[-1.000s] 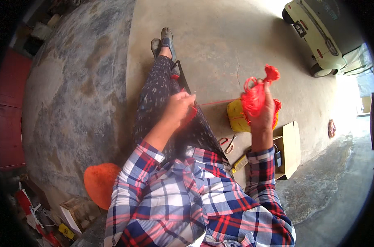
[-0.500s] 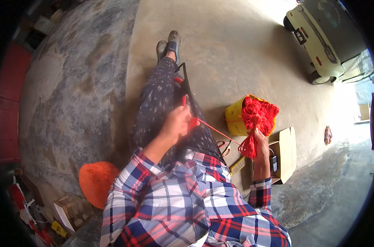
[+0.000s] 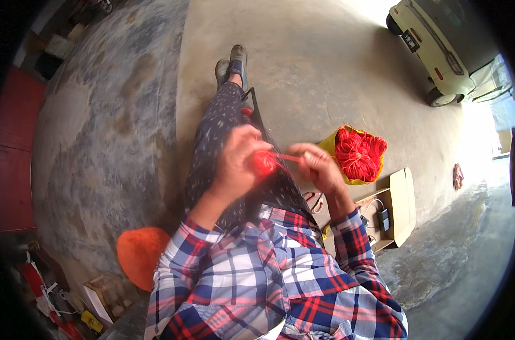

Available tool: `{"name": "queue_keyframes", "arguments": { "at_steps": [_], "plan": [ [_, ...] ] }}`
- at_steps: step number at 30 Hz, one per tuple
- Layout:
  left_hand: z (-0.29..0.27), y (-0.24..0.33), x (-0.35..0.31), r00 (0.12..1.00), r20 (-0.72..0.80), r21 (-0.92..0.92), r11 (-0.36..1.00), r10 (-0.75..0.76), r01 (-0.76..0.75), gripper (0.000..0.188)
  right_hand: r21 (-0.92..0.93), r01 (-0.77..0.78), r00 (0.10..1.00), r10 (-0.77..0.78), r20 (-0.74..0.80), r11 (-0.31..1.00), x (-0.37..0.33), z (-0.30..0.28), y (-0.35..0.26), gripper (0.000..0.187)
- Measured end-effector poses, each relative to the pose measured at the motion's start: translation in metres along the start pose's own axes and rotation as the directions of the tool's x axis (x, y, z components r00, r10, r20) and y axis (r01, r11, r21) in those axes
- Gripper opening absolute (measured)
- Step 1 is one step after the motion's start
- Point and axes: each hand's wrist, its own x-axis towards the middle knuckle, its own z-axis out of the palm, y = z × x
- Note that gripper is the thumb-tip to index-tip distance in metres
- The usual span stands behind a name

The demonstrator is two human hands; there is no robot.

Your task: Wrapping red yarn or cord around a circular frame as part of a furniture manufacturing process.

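Observation:
My left hand [image 3: 235, 161], blurred, is closed over my lap around a small wound bundle of red cord [image 3: 264, 163]. A red strand [image 3: 287, 157] runs taut from that bundle to my right hand [image 3: 320, 167], whose fingers are pinched on it. Just beyond my right hand, a yellow bucket [image 3: 329, 144] is heaped with a large tangle of red cord [image 3: 359, 156]. Along my legs lies a thin black bar [image 3: 255, 110] with a red part [image 3: 246, 111] near its far end; its near part is hidden behind my hands.
Scissors [image 3: 313, 201] lie right of my lap, beside an open cardboard box [image 3: 403, 207] holding a dark device [image 3: 384, 220] with a cable. An orange round seat [image 3: 141, 258] stands at my left. A parked vehicle [image 3: 439, 51] is at the far right.
My right hand has left the red tangle at the bucket and moved left, close to my left hand, now pinching the strand. The tangle's hanging end no longer shows outside the bucket.

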Motion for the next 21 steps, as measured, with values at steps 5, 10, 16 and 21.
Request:
{"name": "queue_keyframes", "arguments": {
  "at_steps": [5, 10, 16, 21],
  "plan": [
    [0.014, -0.046, -0.004, 0.973, 0.229, 0.591, 0.799, -0.035, -0.111, 0.022, -0.637, 0.19, 0.974, -0.223, 0.029, 0.747, 0.046, -0.002, 0.008, 0.038],
    [0.033, -0.044, -0.003, 0.905, 0.211, 0.424, 0.868, -0.371, 0.257, 0.016, -0.922, 0.053, 0.979, -0.201, -0.027, 0.383, 0.059, 0.015, 0.009, 0.041],
    [0.03, -0.026, -0.026, 0.956, 0.064, 0.126, 0.952, -0.287, 0.277, 0.02, -0.487, 0.261, 0.872, -0.42, -0.252, 0.833, 0.026, 0.006, -0.028, 0.03],
    [0.048, -0.031, -0.042, 0.855, 0.116, -0.029, 0.859, -0.505, 0.511, 0.022, 0.498, 0.494, 0.868, -0.436, -0.237, 0.713, -0.011, 0.031, -0.056, 0.022]
  ]
}}
